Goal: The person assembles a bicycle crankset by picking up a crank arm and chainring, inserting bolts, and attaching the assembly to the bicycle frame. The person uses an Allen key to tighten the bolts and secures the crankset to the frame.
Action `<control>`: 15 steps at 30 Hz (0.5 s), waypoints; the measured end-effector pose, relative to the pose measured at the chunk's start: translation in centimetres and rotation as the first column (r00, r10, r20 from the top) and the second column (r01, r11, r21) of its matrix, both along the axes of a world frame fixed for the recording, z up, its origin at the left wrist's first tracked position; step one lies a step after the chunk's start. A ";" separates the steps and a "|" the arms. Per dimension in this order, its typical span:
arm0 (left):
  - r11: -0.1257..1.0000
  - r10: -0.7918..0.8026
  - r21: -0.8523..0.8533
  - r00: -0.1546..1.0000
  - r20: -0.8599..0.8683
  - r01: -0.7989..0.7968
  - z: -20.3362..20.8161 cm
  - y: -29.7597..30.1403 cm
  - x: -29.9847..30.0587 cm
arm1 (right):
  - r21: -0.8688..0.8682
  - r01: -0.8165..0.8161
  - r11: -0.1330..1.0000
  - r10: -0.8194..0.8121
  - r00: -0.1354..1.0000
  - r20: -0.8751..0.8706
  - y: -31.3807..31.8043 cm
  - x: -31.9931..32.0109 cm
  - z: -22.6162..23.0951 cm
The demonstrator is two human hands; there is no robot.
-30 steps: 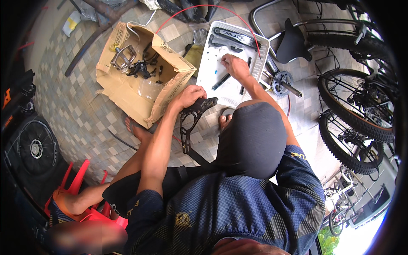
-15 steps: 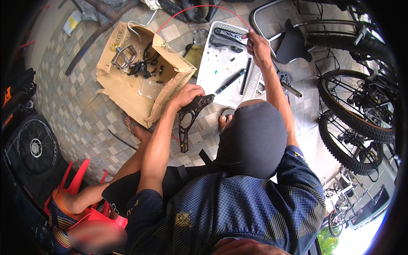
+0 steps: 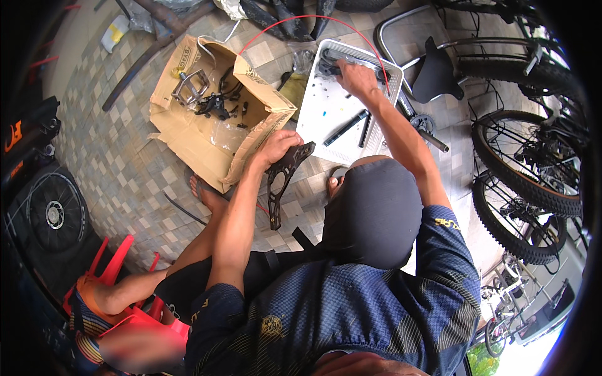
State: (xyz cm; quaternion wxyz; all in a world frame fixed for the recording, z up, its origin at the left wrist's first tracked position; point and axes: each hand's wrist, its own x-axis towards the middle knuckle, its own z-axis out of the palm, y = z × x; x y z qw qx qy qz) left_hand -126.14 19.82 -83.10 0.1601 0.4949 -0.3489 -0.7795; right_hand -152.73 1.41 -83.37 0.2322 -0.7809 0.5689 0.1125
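Left fingers [image 3: 293, 137] curled round bracket [image 3: 300, 152]; right fingers [image 3: 345, 67], hold unclear, over tray [image 3: 313, 135] on tiled floor [image 3: 125, 156] near bicycles [image 3: 545, 197].

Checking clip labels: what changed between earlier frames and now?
The right hand went from the middle of the white tray to its right rim, then back left over the dark parts at the far end; any grip is hidden. The left hand still holds the black part; the cardboard box stayed put.
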 end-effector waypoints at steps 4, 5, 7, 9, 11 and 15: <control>0.998 -0.032 -0.051 0.999 0.013 0.033 -0.6 0.2 0.2 | 0.188 0.129 0.974 -0.190 0.914 0.357 -1.8 -3.2 1.7; 0.998 -0.028 -0.055 0.999 0.016 0.029 -0.7 0.3 0.3 | 0.217 0.221 0.951 -0.297 0.850 0.435 -1.9 -3.7 1.9; 1.000 0.012 -0.019 1.000 0.002 -0.012 -0.6 0.2 0.2 | 0.338 0.368 0.866 -0.499 0.682 0.535 -1.8 -5.1 3.4; 0.999 0.035 0.007 0.999 -0.013 -0.035 -0.3 0.0 0.0 | 0.538 0.420 0.731 -0.682 0.476 0.555 -1.6 -6.8 4.8; 0.999 0.038 0.023 0.999 -0.018 -0.038 0.0 -0.4 0.0 | 0.576 0.387 0.720 -0.694 0.415 0.588 -1.0 -8.8 4.6; 1.000 0.028 0.005 1.000 0.001 -0.028 -0.1 -0.3 0.3 | 0.637 0.365 0.679 -0.734 0.345 0.584 0.5 -8.3 5.8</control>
